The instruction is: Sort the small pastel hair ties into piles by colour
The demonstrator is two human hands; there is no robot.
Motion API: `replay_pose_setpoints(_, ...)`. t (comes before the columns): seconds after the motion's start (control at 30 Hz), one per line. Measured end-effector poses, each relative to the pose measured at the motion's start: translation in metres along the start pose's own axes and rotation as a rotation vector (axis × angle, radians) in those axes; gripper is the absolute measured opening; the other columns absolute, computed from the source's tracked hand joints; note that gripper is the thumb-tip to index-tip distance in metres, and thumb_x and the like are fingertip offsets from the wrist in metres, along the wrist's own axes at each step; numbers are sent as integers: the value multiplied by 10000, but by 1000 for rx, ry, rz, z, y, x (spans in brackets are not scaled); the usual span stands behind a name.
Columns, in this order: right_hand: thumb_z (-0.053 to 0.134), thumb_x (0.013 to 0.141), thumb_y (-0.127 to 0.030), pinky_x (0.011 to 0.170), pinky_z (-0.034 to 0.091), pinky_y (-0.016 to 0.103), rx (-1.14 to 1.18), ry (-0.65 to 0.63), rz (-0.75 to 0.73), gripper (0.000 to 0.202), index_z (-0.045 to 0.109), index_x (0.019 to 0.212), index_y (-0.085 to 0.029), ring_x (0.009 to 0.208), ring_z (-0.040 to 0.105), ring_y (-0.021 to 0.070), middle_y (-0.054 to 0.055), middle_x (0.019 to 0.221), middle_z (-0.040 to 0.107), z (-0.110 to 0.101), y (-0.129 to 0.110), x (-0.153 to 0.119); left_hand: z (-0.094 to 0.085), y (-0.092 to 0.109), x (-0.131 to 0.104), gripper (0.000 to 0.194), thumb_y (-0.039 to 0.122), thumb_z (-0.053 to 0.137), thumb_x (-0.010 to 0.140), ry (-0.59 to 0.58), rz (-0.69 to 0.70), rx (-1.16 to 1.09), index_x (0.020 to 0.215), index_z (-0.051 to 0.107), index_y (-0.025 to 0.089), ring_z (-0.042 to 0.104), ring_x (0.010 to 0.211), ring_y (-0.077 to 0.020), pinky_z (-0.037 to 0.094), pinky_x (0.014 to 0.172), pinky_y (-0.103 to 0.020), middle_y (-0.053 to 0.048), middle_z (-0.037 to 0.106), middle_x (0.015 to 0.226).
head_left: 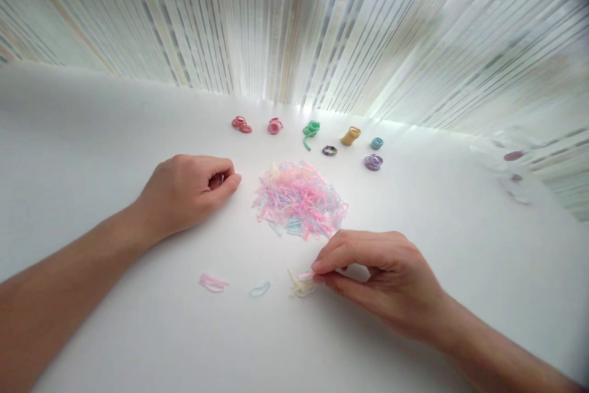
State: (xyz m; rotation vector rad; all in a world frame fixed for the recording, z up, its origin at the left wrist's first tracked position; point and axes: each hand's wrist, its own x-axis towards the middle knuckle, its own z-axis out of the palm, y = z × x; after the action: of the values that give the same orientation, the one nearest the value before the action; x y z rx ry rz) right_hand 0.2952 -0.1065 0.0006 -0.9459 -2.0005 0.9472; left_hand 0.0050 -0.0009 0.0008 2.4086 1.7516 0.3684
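Observation:
My right hand [381, 279] pinches a pink rubber band [305, 275] between thumb and forefinger. The band is just above a small bunch of pale yellow rubber bands [301, 287] on the white table. Left of that bunch lie a light blue rubber band [260, 289] and a few pink rubber bands [213, 283]. A loose pile of pastel rubber bands [301, 200] spreads between my two hands. My left hand [186, 194] rests on the table left of the pile, fingers curled and thumb against the forefinger, with nothing visible in it.
Along the back of the table [138, 117] stand small coiled bundles: red [241, 124], pink [275, 126], green [311, 130], yellow [350, 136], blue [377, 143] and purple [373, 162]. A dark multicoloured ring [330, 151] lies among them. Clear plastic items [515, 187] sit far right, before a striped curtain [285, 25].

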Motion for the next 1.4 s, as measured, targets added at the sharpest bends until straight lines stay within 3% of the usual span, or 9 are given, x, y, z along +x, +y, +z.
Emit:
replay_pose_setpoints(0.37,710,906,-51,642,562,210,-130,100,-8,161,779,899,-196,697,718,112,15,817,792,-20,8,4,0,-5,-1,385,490,462,926,5,22,3,691,587,212,468,583,-137,309,617,-300,11,569,605)
replay_pose_setpoints(0.6,798,902,-250,607,487,297,-229,278,167,25,806,882,-237,695,669,155,23,812,793,-46,30,6,0,-4,-1,387,490,458,945,-19,12,15,703,568,209,462,595,-135,299,624,-295,20,552,606)
replay_pose_setpoints(0.7,822,884,-350,626,474,322,-227,333,247,119,816,880,-232,728,660,183,43,815,786,-54,40,5,-1,-4,-1,386,483,450,953,-35,-2,27,711,565,205,460,609,-132,295,637,-292,24,553,616)
replay_pose_setpoints(1.23,785,917,-367,554,396,284,-191,199,280,171,827,911,-201,653,532,130,52,854,713,-55,49,9,0,-8,-1,398,500,445,955,-24,17,32,714,561,206,442,600,-131,286,636,-288,29,530,595)
replay_pose_setpoints(1.4,792,908,-468,531,404,292,-226,169,261,253,827,879,-219,631,538,135,52,845,714,-55,46,8,-2,-3,-1,377,477,467,938,-17,7,17,699,567,204,443,593,-130,288,632,-292,19,531,593)
